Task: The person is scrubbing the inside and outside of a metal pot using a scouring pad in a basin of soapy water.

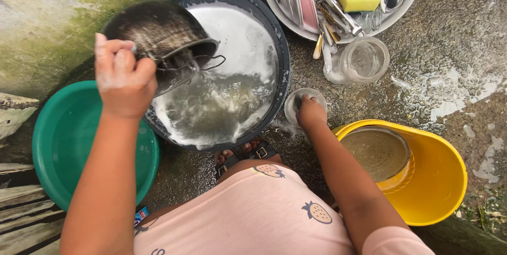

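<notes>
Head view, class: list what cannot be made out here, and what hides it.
- Round tray: top cut off by the frame edge.
- Small bowl: inside hidden by the right hand.
- Left hand: its grip on the dark pot is hidden by its own back.
- Dark basin: bottom hidden by suds.

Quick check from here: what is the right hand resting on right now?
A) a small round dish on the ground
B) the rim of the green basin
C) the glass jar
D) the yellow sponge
A: the right hand rests on the small round dish on the wet ground, between the soapy basin and the yellow bucket.
</notes>
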